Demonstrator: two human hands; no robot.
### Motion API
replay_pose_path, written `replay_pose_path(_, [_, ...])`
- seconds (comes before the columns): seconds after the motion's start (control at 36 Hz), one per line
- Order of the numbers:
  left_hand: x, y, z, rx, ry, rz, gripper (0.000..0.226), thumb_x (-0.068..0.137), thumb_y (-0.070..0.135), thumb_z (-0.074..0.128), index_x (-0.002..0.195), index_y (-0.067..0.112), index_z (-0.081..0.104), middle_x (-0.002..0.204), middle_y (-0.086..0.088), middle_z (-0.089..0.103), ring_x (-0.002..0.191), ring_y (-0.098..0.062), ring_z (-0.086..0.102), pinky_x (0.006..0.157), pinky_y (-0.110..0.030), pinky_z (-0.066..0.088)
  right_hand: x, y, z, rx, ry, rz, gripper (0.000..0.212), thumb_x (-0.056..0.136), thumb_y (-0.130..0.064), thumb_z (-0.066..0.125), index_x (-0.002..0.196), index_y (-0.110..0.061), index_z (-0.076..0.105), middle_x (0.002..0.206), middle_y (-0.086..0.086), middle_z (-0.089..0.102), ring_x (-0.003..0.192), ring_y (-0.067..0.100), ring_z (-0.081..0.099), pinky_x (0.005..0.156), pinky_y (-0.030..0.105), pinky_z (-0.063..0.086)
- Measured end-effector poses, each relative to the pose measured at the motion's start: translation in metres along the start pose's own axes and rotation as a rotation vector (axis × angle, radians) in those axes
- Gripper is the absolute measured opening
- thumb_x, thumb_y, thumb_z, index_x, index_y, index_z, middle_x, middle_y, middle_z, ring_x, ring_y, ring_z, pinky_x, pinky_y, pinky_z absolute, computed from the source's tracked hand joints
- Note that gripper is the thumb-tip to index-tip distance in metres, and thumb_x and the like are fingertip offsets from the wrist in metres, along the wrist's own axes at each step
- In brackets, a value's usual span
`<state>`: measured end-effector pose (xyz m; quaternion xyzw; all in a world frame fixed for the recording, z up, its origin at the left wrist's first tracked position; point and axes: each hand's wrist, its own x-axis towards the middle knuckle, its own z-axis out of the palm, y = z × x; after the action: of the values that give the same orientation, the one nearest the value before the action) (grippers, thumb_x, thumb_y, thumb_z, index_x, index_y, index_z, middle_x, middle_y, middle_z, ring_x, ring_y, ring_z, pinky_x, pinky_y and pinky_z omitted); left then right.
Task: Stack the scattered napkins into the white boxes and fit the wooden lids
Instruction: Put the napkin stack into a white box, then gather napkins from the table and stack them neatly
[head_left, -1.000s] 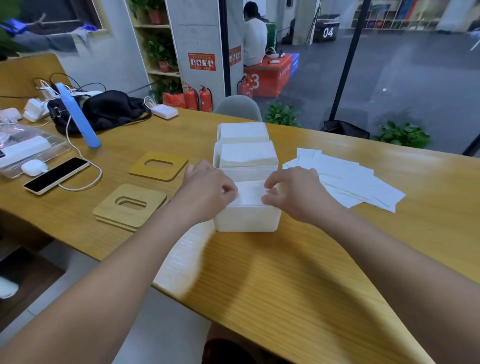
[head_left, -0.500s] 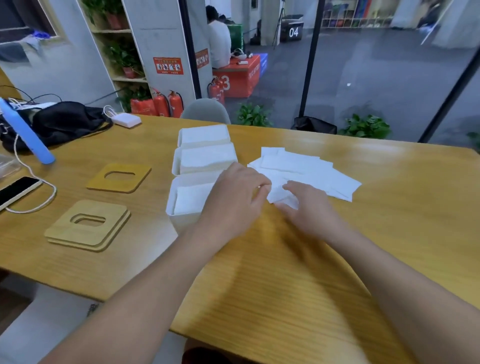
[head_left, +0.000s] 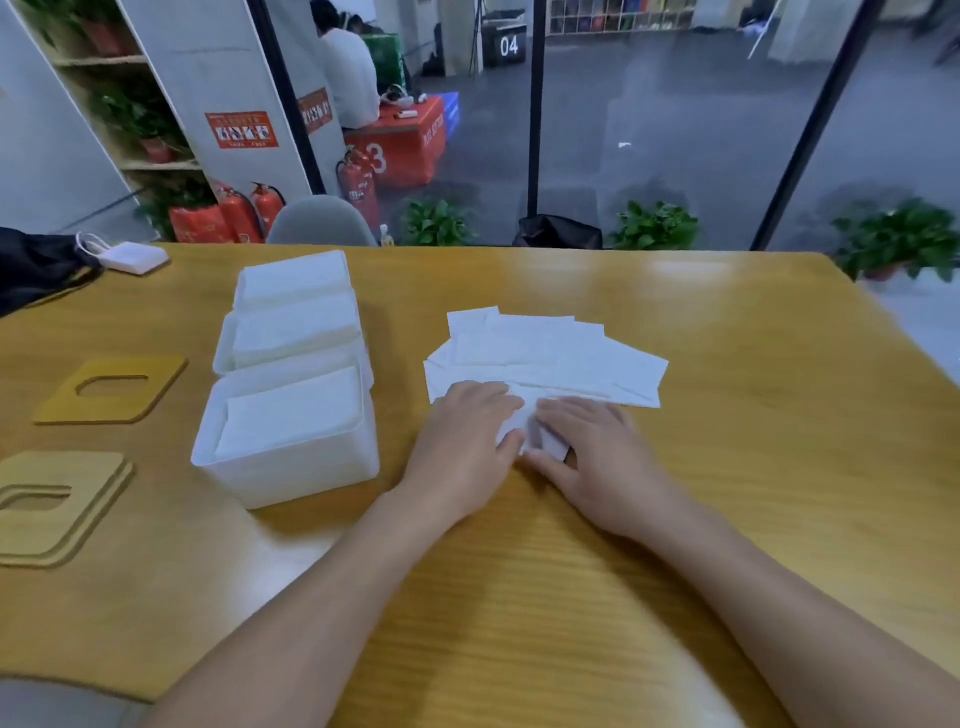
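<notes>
Both hands, left hand (head_left: 467, 431) and right hand (head_left: 597, 452), have moved off the nearest box (head_left: 285, 431) onto the napkins (head_left: 550, 358), fingers flat, gathering the next batch.

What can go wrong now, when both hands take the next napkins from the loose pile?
The left hand and right hand press on overlapping napkins; several may lift unevenly or crumple. The nearest white box already holds a stack, so crooked sheets could stop a wooden lid from seating.
</notes>
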<state>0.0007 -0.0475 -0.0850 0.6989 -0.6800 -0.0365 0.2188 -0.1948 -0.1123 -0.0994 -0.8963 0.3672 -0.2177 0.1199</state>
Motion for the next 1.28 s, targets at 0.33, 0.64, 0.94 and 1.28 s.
replay_pose_path(0.33, [0.04,-0.01,0.013,-0.072,0.083,-0.024,0.023,0.112,0.034,0.051,0.119,0.029,0.073,0.13,0.012,0.065,0.13,-0.015,0.047,0.111,-0.036,0.039,0.012,0.042,-0.005,-0.006,-0.061,0.081,0.065,0.101,-0.066,0.043,0.154,-0.03,0.054,0.17,-0.008,0.039,0.16,0.016,0.027,0.131,0.046,0.013])
replay_pose_path(0.64, [0.125,-0.027,0.006,0.059,-0.132,-0.22,0.049,0.111,0.041,0.05,0.157,0.025,0.044,0.148,-0.001,0.06,0.144,-0.032,0.04,0.112,-0.047,0.032,0.013,0.046,-0.003,0.031,-0.05,0.08,0.058,0.105,-0.064,0.049,0.155,-0.033,0.052,0.17,-0.014,0.039,0.161,0.009,0.024,0.131,0.041,0.013])
replay_pose_path(0.94, [0.136,-0.024,-0.002,0.105,-0.039,-0.205,0.017,0.097,0.051,0.07,0.106,0.037,0.065,0.114,0.008,0.052,0.121,-0.026,0.038,0.099,-0.038,0.026,0.014,0.048,0.0,0.03,-0.049,0.082,0.066,0.1,-0.072,0.041,0.154,-0.035,0.051,0.17,-0.015,0.038,0.161,0.009,0.023,0.132,0.045,0.016])
replay_pose_path(1.28, [0.087,0.008,-0.039,-0.326,0.054,-0.04,0.028,0.096,0.027,0.075,0.114,0.04,0.059,0.097,0.012,0.067,0.084,-0.011,0.064,0.068,-0.044,0.057,0.008,0.033,-0.024,0.366,0.164,0.264,0.065,0.096,-0.061,0.069,0.151,-0.033,0.051,0.151,-0.019,0.055,0.144,0.005,0.042,0.119,0.037,0.036])
